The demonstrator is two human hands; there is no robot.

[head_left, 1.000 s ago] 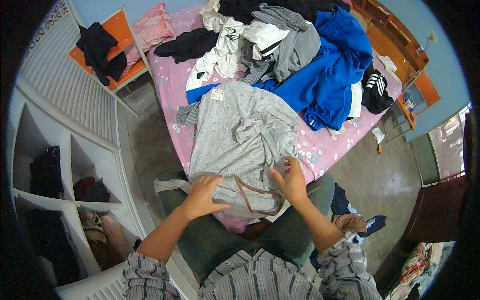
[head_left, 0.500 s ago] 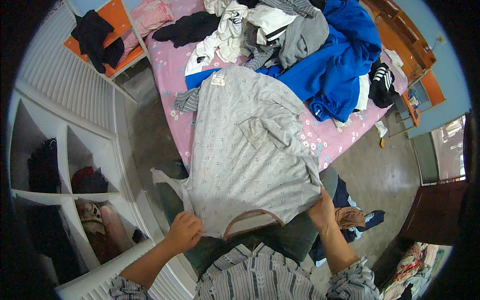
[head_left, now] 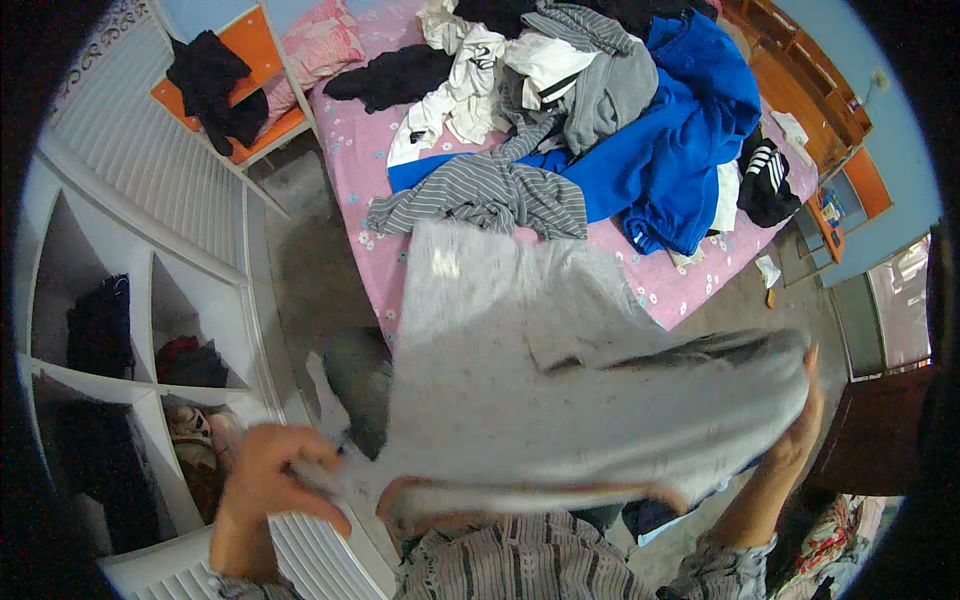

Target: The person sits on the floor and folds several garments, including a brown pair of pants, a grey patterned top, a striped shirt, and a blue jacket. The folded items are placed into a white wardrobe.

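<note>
Both the left hand and right hand grip the grey shirt spread above the bed, mid-fold; folding it needs the sides brought together

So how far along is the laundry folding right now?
Nothing folded is visible. In hand: the grey T-shirt is stretched out, blurred, between the left hand and the right hand above the pink bed. Left: a heap with a striped top, a blue garment and black pieces lies unsorted on the bed.
</note>
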